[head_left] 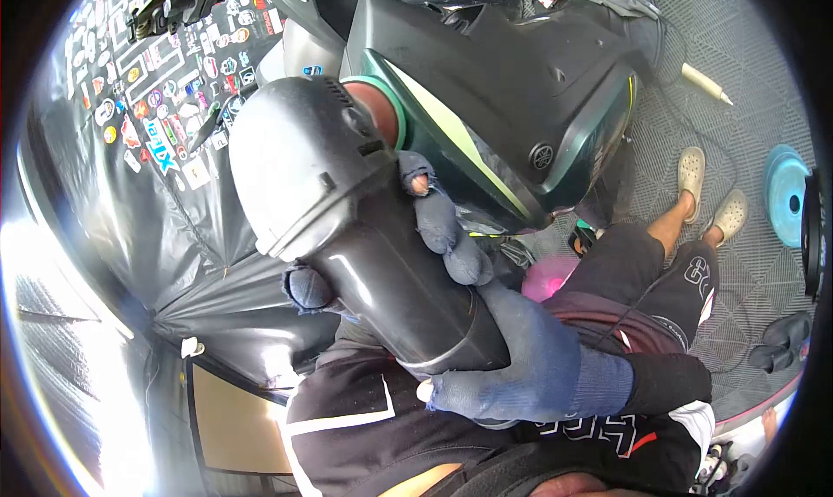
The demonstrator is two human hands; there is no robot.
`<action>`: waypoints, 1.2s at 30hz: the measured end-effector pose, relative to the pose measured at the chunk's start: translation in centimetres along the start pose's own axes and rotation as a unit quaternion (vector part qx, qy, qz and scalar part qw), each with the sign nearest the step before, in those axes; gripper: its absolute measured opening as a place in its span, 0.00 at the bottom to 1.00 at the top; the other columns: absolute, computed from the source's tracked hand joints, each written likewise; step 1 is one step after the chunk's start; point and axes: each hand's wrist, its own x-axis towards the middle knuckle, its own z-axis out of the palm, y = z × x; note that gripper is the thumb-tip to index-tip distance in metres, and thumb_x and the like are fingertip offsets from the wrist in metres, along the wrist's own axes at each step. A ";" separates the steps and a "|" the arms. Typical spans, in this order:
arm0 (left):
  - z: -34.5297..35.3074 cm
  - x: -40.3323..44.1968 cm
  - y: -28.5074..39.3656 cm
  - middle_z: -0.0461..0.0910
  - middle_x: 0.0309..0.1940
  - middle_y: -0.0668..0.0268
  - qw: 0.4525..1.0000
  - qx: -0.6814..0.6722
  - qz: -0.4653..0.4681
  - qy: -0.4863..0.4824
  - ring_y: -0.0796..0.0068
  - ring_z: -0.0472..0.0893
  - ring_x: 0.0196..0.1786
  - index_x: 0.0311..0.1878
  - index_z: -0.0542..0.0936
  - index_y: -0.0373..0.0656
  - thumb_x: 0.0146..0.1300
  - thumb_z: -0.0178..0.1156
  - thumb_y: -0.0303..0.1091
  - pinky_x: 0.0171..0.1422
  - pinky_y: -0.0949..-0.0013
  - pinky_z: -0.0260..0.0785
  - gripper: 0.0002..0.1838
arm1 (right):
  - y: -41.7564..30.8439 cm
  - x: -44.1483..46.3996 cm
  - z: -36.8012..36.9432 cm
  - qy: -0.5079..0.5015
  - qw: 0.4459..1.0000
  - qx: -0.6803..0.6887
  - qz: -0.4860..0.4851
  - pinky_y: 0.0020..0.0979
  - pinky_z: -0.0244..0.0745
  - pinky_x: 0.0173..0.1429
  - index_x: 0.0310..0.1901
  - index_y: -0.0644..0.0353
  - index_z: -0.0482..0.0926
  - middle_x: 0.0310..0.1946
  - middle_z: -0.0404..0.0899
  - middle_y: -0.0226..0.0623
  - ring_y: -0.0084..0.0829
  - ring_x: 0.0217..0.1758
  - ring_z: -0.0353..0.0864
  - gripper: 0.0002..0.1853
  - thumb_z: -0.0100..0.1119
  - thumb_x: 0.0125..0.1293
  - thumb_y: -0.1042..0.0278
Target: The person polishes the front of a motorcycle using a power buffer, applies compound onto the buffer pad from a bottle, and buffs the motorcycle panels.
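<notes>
A power polisher (416,289) with a silver-grey head and black body fills the middle of the head view. Its reddish backing disc and green-edged pad lie against a dark green and black scooter panel (495,98); exact contact is hidden. My right hand (538,349), in a blue glove with bare fingertips, grips the rear of the body, thumb on the near side. My left hand (438,224), in a greyer glove, wraps the body from beneath. Its fingers curl up one side and its thumb appears on the other; the palm is hidden.
A black sheet with many stickers (160,154) hangs at left. On the grey patterned floor lie a pale nozzle tube (707,82), a light-blue round object (785,193) and dark slippers (781,341). My legs and beige clogs (691,174) show at right.
</notes>
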 end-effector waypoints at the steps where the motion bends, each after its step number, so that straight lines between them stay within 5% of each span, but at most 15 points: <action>1: 0.2 -0.2 -0.2 0.69 0.58 0.47 1.000 0.000 -0.002 0.001 0.44 0.74 0.63 0.73 0.54 0.36 0.48 0.79 0.38 0.65 0.45 0.67 0.54 | -0.2 0.0 0.1 0.004 1.000 0.001 -0.023 0.30 0.75 0.58 0.65 0.70 0.64 0.50 0.78 0.38 0.25 0.52 0.79 0.38 0.73 0.57 0.65; 5: 0.3 -0.3 0.1 0.69 0.58 0.47 1.000 -0.003 -0.004 -0.002 0.44 0.74 0.63 0.73 0.54 0.36 0.48 0.79 0.37 0.65 0.45 0.67 0.54 | -1.6 -0.4 0.2 0.018 0.999 -0.024 0.033 0.30 0.74 0.57 0.66 0.71 0.62 0.51 0.78 0.39 0.25 0.52 0.78 0.39 0.73 0.58 0.66; 11: 0.1 2.9 2.5 0.69 0.58 0.47 0.998 -0.059 0.008 -0.013 0.44 0.73 0.63 0.73 0.54 0.36 0.48 0.79 0.37 0.65 0.45 0.67 0.54 | -1.1 -0.3 0.0 0.016 0.996 -0.055 -0.064 0.31 0.71 0.63 0.68 0.70 0.60 0.56 0.76 0.40 0.25 0.58 0.76 0.40 0.72 0.59 0.67; 13: 0.4 3.5 2.7 0.69 0.59 0.47 0.998 -0.064 0.011 -0.012 0.43 0.73 0.63 0.73 0.54 0.36 0.47 0.79 0.37 0.65 0.45 0.67 0.54 | -1.7 -0.5 0.9 0.019 1.000 0.001 0.011 0.31 0.70 0.65 0.68 0.70 0.60 0.57 0.75 0.40 0.26 0.60 0.75 0.39 0.71 0.60 0.67; 20: 1.2 2.3 1.4 0.69 0.59 0.47 0.999 -0.051 -0.005 -0.008 0.43 0.73 0.63 0.73 0.54 0.36 0.47 0.79 0.37 0.66 0.45 0.67 0.55 | -1.8 -0.1 1.8 0.022 0.999 0.045 -0.020 0.31 0.69 0.65 0.68 0.70 0.60 0.57 0.75 0.40 0.26 0.60 0.75 0.38 0.70 0.61 0.67; 25: 1.3 -0.2 -0.8 0.69 0.59 0.47 1.000 -0.008 -0.025 -0.001 0.43 0.73 0.63 0.73 0.54 0.36 0.47 0.79 0.36 0.66 0.45 0.67 0.55 | -0.5 -1.0 0.7 0.035 0.992 -0.070 -0.102 0.33 0.61 0.73 0.71 0.73 0.54 0.63 0.70 0.43 0.28 0.69 0.67 0.45 0.71 0.59 0.68; 28: 1.1 -1.3 -1.7 0.69 0.59 0.47 1.000 0.006 -0.028 0.005 0.43 0.73 0.63 0.73 0.54 0.36 0.47 0.79 0.36 0.66 0.45 0.67 0.55 | 0.0 -2.1 -0.7 0.001 0.992 -0.125 -0.024 0.33 0.57 0.76 0.73 0.74 0.50 0.66 0.68 0.45 0.28 0.72 0.63 0.49 0.73 0.57 0.68; 30: 1.2 -1.7 -1.8 0.69 0.59 0.47 1.000 0.006 -0.030 0.006 0.43 0.73 0.63 0.73 0.54 0.36 0.47 0.79 0.36 0.66 0.45 0.67 0.55 | 1.5 -2.9 -1.6 -0.010 0.997 -0.069 -0.042 0.33 0.59 0.75 0.72 0.74 0.54 0.66 0.69 0.45 0.28 0.71 0.65 0.48 0.75 0.56 0.68; 32: 1.3 -1.9 -1.1 0.69 0.59 0.47 1.000 0.001 -0.026 0.004 0.43 0.73 0.63 0.73 0.54 0.36 0.47 0.79 0.36 0.66 0.45 0.67 0.55 | 1.9 -3.8 -2.4 -0.023 0.993 -0.109 0.040 0.33 0.60 0.74 0.71 0.74 0.58 0.65 0.70 0.44 0.28 0.70 0.67 0.46 0.75 0.56 0.67; 36: 1.4 -0.2 1.5 0.69 0.59 0.47 0.999 -0.030 -0.015 0.001 0.43 0.73 0.63 0.73 0.54 0.36 0.47 0.79 0.36 0.66 0.45 0.67 0.55 | 1.6 -3.4 -1.0 0.024 0.991 -0.131 -0.025 0.33 0.64 0.72 0.68 0.73 0.62 0.63 0.72 0.45 0.28 0.68 0.70 0.41 0.73 0.57 0.66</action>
